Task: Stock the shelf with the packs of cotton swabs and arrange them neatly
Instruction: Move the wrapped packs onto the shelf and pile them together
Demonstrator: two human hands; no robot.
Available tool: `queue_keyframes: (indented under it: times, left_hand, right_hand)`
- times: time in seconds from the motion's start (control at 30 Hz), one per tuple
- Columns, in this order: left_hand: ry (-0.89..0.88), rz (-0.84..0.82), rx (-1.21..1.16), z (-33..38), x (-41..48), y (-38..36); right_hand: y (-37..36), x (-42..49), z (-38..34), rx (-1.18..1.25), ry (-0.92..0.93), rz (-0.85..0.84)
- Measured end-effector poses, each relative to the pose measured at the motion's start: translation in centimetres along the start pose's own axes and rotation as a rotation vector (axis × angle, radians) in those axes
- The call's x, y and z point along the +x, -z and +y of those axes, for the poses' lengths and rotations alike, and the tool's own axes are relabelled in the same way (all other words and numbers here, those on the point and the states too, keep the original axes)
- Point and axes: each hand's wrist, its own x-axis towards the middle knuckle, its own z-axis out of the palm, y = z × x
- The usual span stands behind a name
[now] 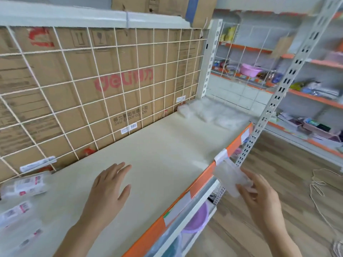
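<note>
Some packs lie at the left of the shelf. The left hand is flat, fingers straight, holding nothing. The right hand pinches a clear pack by the near edge. It looks light and slippery, so hold its sides.

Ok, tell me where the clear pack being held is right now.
Head view, lower right: the clear pack is pinched by the right hand, just outside the shelf's orange front edge.

clear pack in right hand: motion-blurred, contents unreadable. far packs on shelf: blurred, count unclear. left packs: cut off by frame edge.
</note>
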Motion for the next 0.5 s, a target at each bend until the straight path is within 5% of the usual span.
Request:
queue_keyframes:
  times: [0.5]
  left_hand:
    - [-0.159,-0.038,-0.189,3.3,10.7,-6.5]
  right_hand:
    - [-0.1,7.3,4.9,0.045,-0.044,0.106]
